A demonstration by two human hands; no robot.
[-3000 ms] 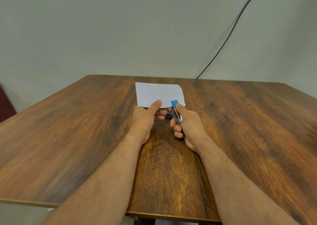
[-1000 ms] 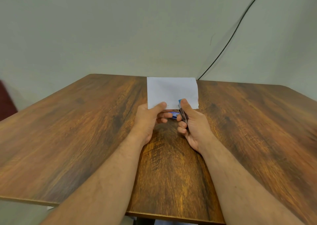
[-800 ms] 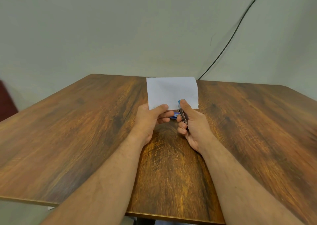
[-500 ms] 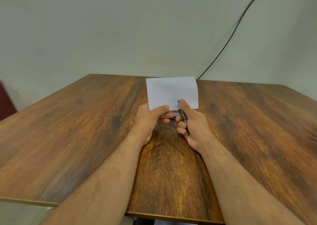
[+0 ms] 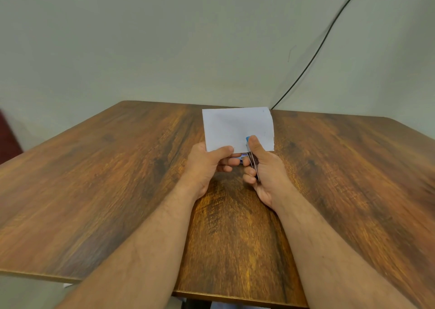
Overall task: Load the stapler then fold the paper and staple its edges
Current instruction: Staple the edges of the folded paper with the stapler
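From the head camera, both forearms reach forward over a brown wooden table (image 5: 98, 191), and the two hands meet near its middle. The left hand (image 5: 204, 165) pinches the near left corner of the folded white paper (image 5: 235, 127) — the thumb lies flat across the top of the sheet and the fingers curl underneath it. The paper is lifted off the table, tilted up toward the camera, its far edge reaching about to the table's back edge in the picture.

The right hand (image 5: 263, 169) grips the stapler (image 5: 252, 161): the thumb presses down on its blue front end, the other fingers are curled together around the metal body from below. The stapler's nose sits over the paper's near edge, right of centre, just beside the left thumb tip. A bit of blue shows under the paper between the two hands; whether the stapler is fully squeezed cannot be told.

Behind the table stands a plain pale wall (image 5: 164, 38) — a thin black cable (image 5: 313, 59) runs down it to the table's back edge.
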